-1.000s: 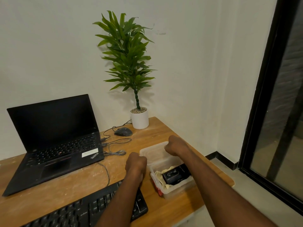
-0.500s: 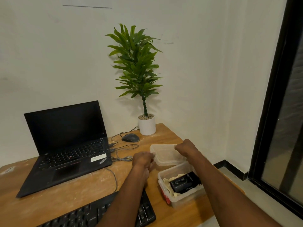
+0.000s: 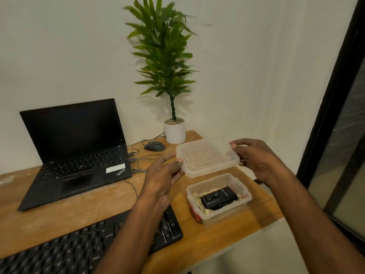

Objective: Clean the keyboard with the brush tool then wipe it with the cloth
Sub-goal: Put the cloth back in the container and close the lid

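A clear plastic lid [image 3: 206, 157] hangs in the air above the desk, gripped at its left edge by my left hand [image 3: 164, 178] and at its right edge by my right hand [image 3: 256, 159]. Below it an uncovered clear plastic box [image 3: 243, 192] stands on the desk; inside lie a black cleaning tool [image 3: 218, 197] on a cream cloth [image 3: 197, 200], with something red along its left side. The black keyboard [image 3: 69, 250] lies at the near left of the desk, partly hidden by my left forearm.
An open black laptop [image 3: 77, 147] sits at the back left with cables [image 3: 142, 161] trailing beside it. A dark mouse [image 3: 155, 146] and a potted plant in a white pot [image 3: 174, 131] stand by the wall. The wooden desk [image 3: 59, 210] ends just right of the box, near a dark door frame [image 3: 331, 95].
Both hands have lifted the lid off the box and raised it above the desk. The view has shifted so the plant and laptop appear further right.
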Action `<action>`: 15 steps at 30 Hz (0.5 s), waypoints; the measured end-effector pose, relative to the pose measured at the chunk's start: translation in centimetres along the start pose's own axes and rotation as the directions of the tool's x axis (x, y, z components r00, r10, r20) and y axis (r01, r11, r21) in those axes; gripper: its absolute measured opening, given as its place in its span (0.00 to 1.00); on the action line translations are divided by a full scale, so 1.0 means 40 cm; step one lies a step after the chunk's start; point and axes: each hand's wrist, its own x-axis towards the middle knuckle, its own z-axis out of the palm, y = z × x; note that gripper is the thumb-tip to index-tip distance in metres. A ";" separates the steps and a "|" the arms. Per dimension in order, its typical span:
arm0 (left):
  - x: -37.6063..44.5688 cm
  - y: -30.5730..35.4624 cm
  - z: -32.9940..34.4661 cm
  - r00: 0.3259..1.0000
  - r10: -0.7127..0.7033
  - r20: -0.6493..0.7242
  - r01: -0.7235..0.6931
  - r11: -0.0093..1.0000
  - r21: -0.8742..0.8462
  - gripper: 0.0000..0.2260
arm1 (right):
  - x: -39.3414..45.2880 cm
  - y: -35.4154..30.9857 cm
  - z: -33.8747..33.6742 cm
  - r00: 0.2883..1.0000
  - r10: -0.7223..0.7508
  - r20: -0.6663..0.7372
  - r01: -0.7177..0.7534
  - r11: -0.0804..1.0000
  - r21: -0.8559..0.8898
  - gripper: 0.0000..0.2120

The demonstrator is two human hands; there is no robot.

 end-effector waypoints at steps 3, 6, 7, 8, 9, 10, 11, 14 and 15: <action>-0.051 -0.035 -0.022 1.000 0.001 0.017 -0.002 0.998 0.066 0.11 | -0.051 0.022 -0.029 1.000 -0.005 0.008 0.006 0.996 -0.086 0.05; -0.082 -0.086 -0.032 0.999 -0.040 -0.027 0.044 0.985 0.167 0.10 | -0.081 0.068 -0.044 0.999 -0.034 -0.028 0.026 0.970 -0.243 0.05; -0.091 -0.101 -0.035 0.998 -0.052 -0.040 0.060 0.976 0.210 0.10 | -0.086 0.086 -0.045 0.998 -0.049 -0.038 0.036 0.959 -0.280 0.05; -0.098 -0.114 -0.038 0.997 -0.060 -0.045 0.070 0.966 0.251 0.11 | -0.092 0.101 -0.045 0.997 -0.066 -0.048 0.047 0.946 -0.320 0.04; -0.104 -0.125 -0.043 0.997 -0.063 -0.046 0.073 0.955 0.288 0.12 | -0.096 0.117 -0.042 0.994 -0.088 -0.061 0.058 0.924 -0.378 0.05; -0.108 -0.133 -0.046 0.997 -0.060 -0.045 0.071 0.945 0.318 0.12 | -0.100 0.130 -0.039 0.991 -0.113 -0.075 0.068 0.890 -0.451 0.06; -0.109 -0.138 -0.049 0.998 -0.050 -0.043 0.062 0.935 0.349 0.12 | -0.105 0.140 -0.035 0.986 -0.144 -0.085 0.079 0.850 -0.521 0.08; -0.106 -0.143 -0.050 0.998 0.018 -0.054 0.008 0.891 0.453 0.11 | -0.119 0.151 -0.018 0.965 -0.239 -0.112 0.116 0.766 -0.632 0.09; -0.104 -0.143 -0.048 0.998 0.036 -0.055 -0.005 0.880 0.475 0.11 | -0.121 0.153 -0.013 0.958 -0.261 -0.122 0.121 0.748 -0.652 0.09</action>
